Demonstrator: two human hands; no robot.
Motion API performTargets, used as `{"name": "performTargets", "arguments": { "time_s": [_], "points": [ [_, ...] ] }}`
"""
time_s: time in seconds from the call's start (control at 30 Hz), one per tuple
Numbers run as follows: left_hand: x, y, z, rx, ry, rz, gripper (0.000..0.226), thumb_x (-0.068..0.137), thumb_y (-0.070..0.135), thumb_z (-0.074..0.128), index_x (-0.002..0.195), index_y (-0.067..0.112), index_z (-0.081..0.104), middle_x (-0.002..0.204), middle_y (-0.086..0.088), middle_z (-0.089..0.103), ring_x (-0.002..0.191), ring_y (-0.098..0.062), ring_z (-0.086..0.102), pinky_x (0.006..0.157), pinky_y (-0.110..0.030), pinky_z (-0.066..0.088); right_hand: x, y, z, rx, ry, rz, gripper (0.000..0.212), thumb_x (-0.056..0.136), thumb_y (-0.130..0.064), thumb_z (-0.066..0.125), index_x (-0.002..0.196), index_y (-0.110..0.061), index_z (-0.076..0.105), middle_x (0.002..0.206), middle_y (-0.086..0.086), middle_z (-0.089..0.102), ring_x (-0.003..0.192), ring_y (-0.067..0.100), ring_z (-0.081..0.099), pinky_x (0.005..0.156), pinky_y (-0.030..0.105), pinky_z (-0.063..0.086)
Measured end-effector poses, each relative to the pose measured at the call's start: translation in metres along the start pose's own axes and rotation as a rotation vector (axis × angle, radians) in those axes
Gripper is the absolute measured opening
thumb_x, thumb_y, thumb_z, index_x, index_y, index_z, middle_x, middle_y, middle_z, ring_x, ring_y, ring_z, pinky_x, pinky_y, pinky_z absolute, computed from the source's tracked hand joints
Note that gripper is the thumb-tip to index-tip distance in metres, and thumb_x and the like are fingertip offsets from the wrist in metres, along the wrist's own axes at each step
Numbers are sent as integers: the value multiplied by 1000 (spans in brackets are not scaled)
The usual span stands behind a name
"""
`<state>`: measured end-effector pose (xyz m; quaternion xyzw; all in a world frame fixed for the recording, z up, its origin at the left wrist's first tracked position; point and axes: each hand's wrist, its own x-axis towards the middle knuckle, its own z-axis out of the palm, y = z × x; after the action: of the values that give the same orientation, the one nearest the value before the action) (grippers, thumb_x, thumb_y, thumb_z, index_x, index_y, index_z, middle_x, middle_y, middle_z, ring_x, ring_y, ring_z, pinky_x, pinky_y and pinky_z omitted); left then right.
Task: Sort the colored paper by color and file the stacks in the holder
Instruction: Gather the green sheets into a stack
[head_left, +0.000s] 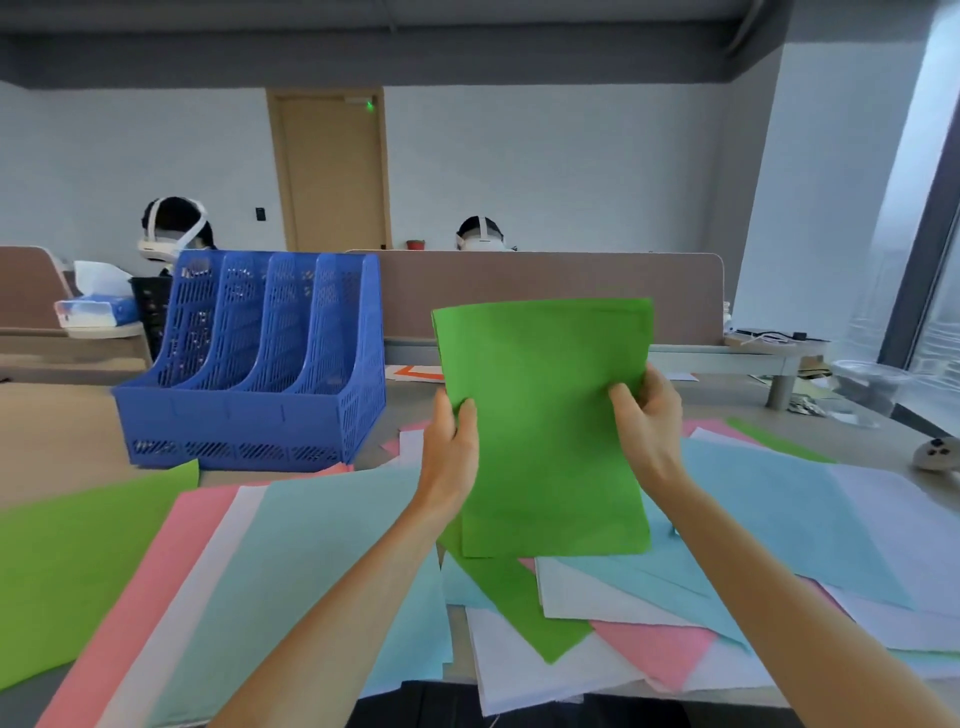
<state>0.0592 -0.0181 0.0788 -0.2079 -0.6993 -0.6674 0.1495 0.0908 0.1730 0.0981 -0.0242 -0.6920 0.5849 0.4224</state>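
Office room: grey wall, wooden door (332, 171) at 12 o'clock, brown partition (545, 286) along the far edge of the desk (62, 426). Desk surface carries loose sheets (311, 571) (green, pink, white, pale blue), overlapping and unsorted. Blue file holder (249, 364) stands upright at 10 o'clock, with a tissue box (96, 312) beyond it. Green stack (545, 415) is raised upright above the sheets at 12 o'clock. Left hand (449, 452) grips its left edge; right hand (649, 421) grips its right edge, fingers curled round the paper.

Green paper stack (545, 415), blue perforated holder (249, 410)
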Motion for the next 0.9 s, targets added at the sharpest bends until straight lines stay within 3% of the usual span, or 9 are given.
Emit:
{"name": "performTargets", "arguments": {
  "time_s": [0.07, 0.13, 0.2, 0.27, 0.33, 0.5, 0.57, 0.7, 0.9],
  "points": [
    [7, 13, -14, -6, 58, 12, 39, 103, 23, 34, 142, 17, 33, 142, 10, 39, 121, -3, 41, 107, -23, 24, 3, -20, 14, 12, 2, -47, 18, 87, -2, 48, 84, -18, 57, 72, -3, 57, 63, 9, 47, 60, 26, 42],
    [15, 22, -39, -2, 125, 51, 20, 100, 21, 37, 114, 11, 46, 96, -2, 55, 83, -14, 50, 85, -35, 39, 4, -42, 33, 53, -22, -95, 17, 85, -3, 48, 78, -18, 51, 68, -3, 50, 61, 9, 41, 55, 24, 36],
    [18, 27, -71, -9, 200, 44, 10, 99, 19, 39, 96, 10, 41, 74, 0, 39, 63, -12, 35, 67, -33, 33, 4, -58, 58, 99, -47, -134, 16, 83, -3, 48, 73, -15, 48, 66, -2, 45, 60, 9, 37, 52, 22, 32],
    [10, 29, -107, 26, 249, 17, 13, 100, 21, 40, 102, 8, 43, 77, 0, 43, 66, -13, 37, 67, -33, 33, 0, -67, 93, 142, -79, -118, 5, 81, -8, 49, 77, -6, 51, 68, 1, 47, 63, 10, 39, 55, 25, 33],
    [-2, 23, -146, 101, 282, -36, 17, 100, 23, 42, 109, 10, 47, 89, -1, 51, 78, -15, 45, 76, -34, 36, -8, -70, 135, 186, -138, -81, 16, 78, -16, 50, 82, 0, 54, 72, 4, 52, 66, 13, 44, 59, 28, 37],
    [-32, 4, -254, 228, 398, -221, 38, 89, 36, 48, 122, 17, 56, 117, 3, 63, 110, -16, 56, 105, -44, 40, -49, -68, 252, 111, -364, 86, 21, 68, -28, 50, 75, -10, 58, 70, 4, 57, 66, 17, 50, 62, 31, 41],
    [-45, 7, -293, 241, 416, -296, 37, 94, 32, 46, 128, 17, 53, 121, 2, 62, 111, -18, 57, 103, -43, 43, -70, -67, 297, 62, -470, 142, 14, 66, -27, 49, 67, -13, 52, 69, 4, 53, 65, 19, 47, 59, 31, 38],
    [-64, 0, -363, 212, 429, -446, 24, 100, 24, 43, 122, 15, 41, 102, 1, 57, 87, -13, 57, 75, -32, 47, -108, -57, 371, 40, -624, 273, 14, 80, -10, 47, 67, -15, 44, 69, 1, 47, 63, 19, 43, 54, 26, 34],
    [-88, -45, -443, 295, 416, -601, 39, 82, 40, 58, 117, 23, 54, 113, -1, 66, 96, -16, 67, 86, -43, 54, -150, -31, 441, -103, -729, 345, 20, 84, -5, 42, 67, -14, 38, 68, 5, 43, 65, 22, 42, 56, 28, 31]
  ]
}}
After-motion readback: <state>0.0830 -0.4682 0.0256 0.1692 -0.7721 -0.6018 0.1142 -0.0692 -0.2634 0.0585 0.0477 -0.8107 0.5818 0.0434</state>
